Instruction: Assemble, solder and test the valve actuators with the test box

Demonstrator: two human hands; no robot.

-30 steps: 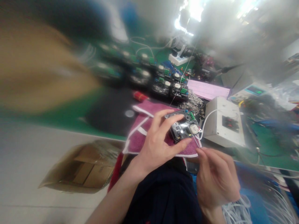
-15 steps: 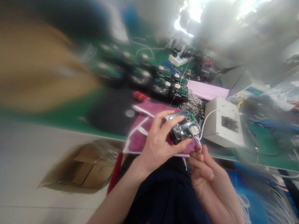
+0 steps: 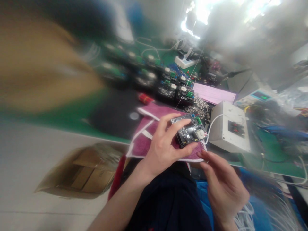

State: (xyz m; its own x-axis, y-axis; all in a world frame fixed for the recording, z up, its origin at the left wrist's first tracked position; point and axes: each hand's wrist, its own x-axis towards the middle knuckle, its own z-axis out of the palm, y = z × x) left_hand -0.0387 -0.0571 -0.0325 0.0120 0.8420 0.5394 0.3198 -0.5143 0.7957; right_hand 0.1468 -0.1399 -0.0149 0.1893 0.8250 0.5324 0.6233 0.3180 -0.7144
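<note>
My left hand [image 3: 162, 146] grips a black electronic module [image 3: 189, 133] by its edges, over the purple cloth [image 3: 144, 149]. The module has a bare circuit board, a green connector and a round white part at its right end. Thin white wire [image 3: 204, 146] hangs off that end, close to the fingertips of my right hand [image 3: 222, 179]. That hand is closed in a pinch below the module; a tiny pale bit shows between thumb and finger, too small to name. A white cable [image 3: 211, 125] arcs from the module to the white box [image 3: 228, 128].
Behind the cloth lie a pile of metal screws [image 3: 201, 102] and a pink sheet [image 3: 214, 93]. Several similar modules [image 3: 186, 93] stand in rows at the back. A power strip [image 3: 185, 61] sits farther off. An open cardboard box [image 3: 84, 173] is on the floor at left.
My right hand has turned and shifted slightly down and right, its fingers now pointing left. My left hand and the module have hardly moved.
</note>
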